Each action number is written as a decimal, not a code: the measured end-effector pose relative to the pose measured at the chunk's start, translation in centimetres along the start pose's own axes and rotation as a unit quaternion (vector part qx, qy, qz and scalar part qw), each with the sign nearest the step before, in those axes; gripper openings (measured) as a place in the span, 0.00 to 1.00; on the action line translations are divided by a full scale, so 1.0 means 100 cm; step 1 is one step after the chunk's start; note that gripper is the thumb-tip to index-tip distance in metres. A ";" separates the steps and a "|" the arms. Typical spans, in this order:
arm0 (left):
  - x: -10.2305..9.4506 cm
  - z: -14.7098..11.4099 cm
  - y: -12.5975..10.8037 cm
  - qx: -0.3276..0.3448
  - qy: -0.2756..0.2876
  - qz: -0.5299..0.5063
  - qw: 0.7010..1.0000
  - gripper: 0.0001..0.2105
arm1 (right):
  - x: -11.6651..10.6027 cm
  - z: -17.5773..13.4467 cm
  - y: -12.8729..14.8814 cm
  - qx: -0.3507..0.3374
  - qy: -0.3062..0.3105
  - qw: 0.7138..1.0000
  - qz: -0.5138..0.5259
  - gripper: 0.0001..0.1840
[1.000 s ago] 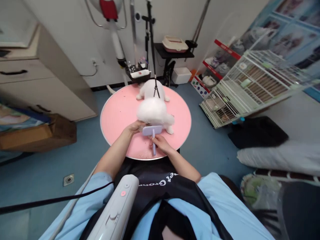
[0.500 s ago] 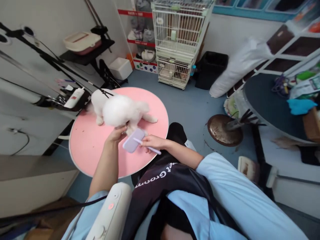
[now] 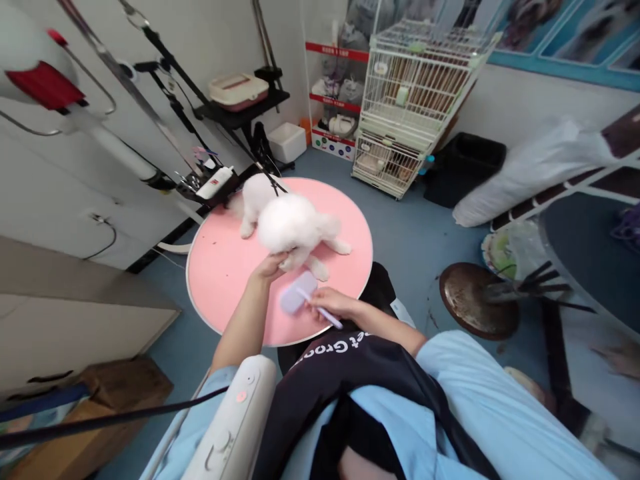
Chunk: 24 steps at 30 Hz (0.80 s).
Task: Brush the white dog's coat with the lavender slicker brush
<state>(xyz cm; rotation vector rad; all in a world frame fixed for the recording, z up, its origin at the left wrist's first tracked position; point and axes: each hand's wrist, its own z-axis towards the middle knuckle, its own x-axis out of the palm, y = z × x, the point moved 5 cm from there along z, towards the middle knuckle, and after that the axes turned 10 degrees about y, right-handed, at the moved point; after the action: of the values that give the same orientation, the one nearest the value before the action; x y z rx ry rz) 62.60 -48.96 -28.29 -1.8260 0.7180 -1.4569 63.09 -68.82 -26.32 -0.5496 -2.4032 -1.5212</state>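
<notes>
A fluffy white dog (image 3: 289,223) is on a round pink grooming table (image 3: 225,293), with black straps running down to it from the upper left. My left hand (image 3: 271,266) reaches in beneath the dog's rounded head, fingers curled on the fur; whether they grip the muzzle or a leg I cannot tell. In my right hand (image 3: 333,303) is a lavender slicker brush (image 3: 299,292), held by its thin handle. Its wide pad, slightly blurred, hovers over the table just in front of a front paw (image 3: 318,268). The pad's bristle side is hidden.
A white appliance with a dial (image 3: 233,420) fills the lower left foreground, near my left arm. Beside the table, a tool tray (image 3: 213,190) holds a white bottle. Wire cages (image 3: 387,147), a black bin (image 3: 465,170) and a rusty round stand base (image 3: 473,300) stand beyond.
The view has turned left, so the scene sits further right. The brush has drawn back from the dog's leg toward my body. My left hand stays under the dog's head.
</notes>
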 end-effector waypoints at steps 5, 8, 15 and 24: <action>-0.006 -0.005 0.001 -0.032 0.012 0.011 0.999 0.19 | -0.006 0.011 0.010 -0.098 -0.040 0.994 -0.025 0.19; -0.006 -0.010 -0.003 -0.040 0.005 0.020 0.999 0.22 | -0.010 0.010 0.006 -0.107 -0.069 0.991 -0.050 0.19; 0.019 -0.018 -0.021 0.009 0.037 0.031 0.999 0.24 | -0.017 -0.040 0.023 -0.134 -0.086 0.987 -0.025 0.20; 0.040 -0.026 -0.019 0.046 0.003 0.056 0.997 0.24 | -0.013 -0.086 0.081 -0.167 -0.051 0.982 -0.068 0.20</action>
<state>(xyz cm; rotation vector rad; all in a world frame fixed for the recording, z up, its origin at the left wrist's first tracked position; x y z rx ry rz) 61.01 -51.34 -24.01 -1.6855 0.7320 -1.3997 67.83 -73.72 -16.59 -0.5497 -2.3096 -2.0226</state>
